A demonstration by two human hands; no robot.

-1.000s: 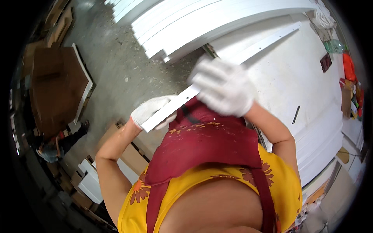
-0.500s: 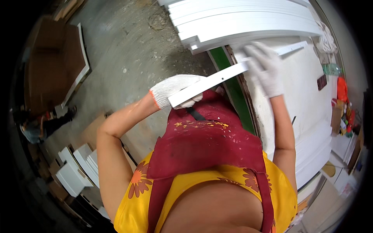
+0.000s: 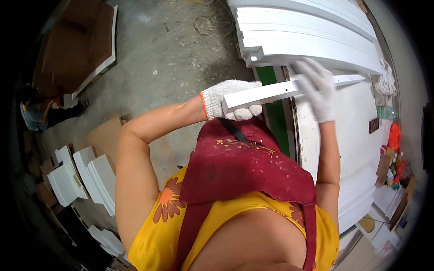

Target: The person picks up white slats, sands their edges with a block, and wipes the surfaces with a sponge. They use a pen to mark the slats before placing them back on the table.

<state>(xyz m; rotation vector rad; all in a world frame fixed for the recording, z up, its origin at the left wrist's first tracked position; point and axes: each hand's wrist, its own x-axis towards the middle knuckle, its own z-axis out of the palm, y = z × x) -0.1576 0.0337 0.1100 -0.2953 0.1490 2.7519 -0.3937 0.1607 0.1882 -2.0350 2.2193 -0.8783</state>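
Clasping the left end of a white drilled rail [image 3: 264,94] in the left gloved hand [image 3: 226,91], probably for steadiness beyond the left edge of the tabletop [image 3: 350,108]. Extended rightward over the tabletop, perhaps for support. With the right gloved hand [image 3: 319,90] blurred across mid-rail, cannot tell gripping from touching.

I saw, from far away, a long, thin white bar [image 3: 260,95] with little dark holes. Its near end sat in the left hand [image 3: 228,95], and it slanted off rightward.
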